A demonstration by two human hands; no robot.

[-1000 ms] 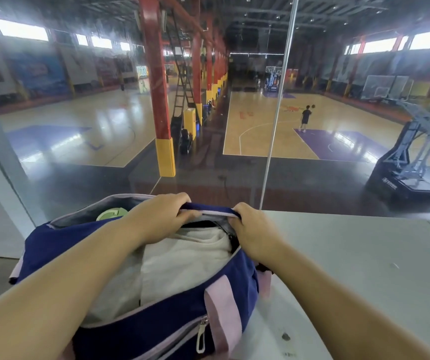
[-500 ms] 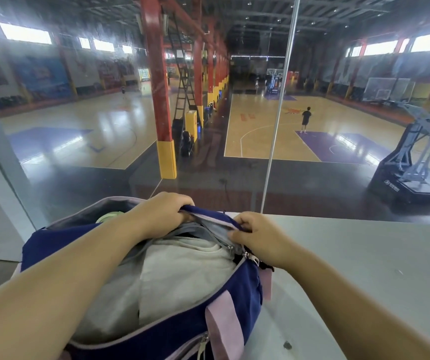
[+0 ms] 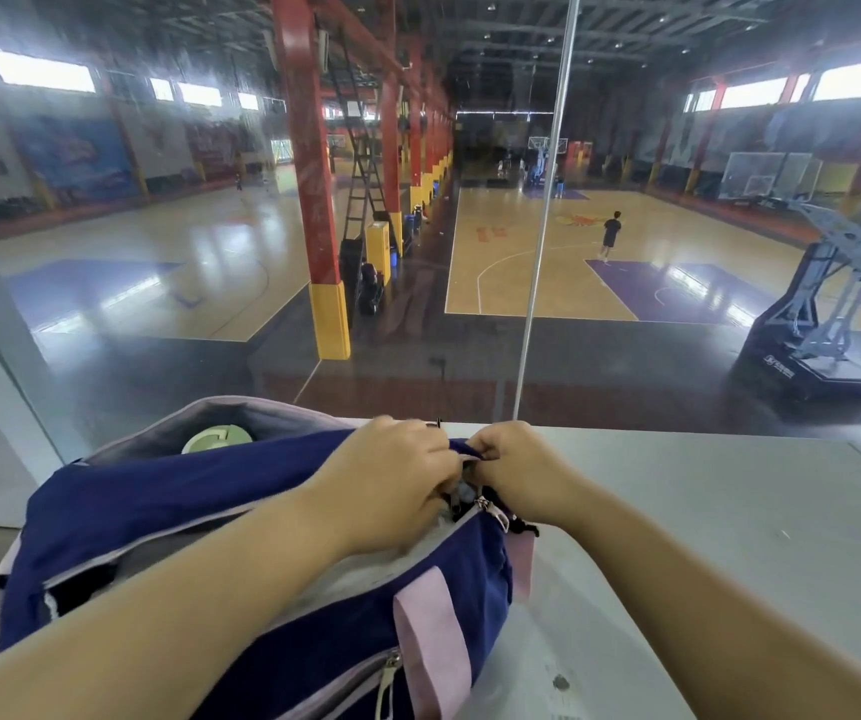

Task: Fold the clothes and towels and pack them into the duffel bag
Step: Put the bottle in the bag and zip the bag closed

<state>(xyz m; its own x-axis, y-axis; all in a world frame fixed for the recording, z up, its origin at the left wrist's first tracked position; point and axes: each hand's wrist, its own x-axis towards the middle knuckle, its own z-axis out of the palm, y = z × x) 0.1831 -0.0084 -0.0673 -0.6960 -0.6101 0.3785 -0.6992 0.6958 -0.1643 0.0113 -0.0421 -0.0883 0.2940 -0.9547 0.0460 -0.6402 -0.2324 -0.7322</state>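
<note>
left hand (image 3: 392,480) and right hand (image 3: 519,472) pinch the bag (image 3: 158,501) at its zip (image 3: 481,505) end; cloth (image 3: 371,566) inside could jam it.

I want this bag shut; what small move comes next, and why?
Probably pull the zipper leftward with the left hand while the right hand steadies the bag: both pinch its right end, and white cloth shows in the open gap.
</note>
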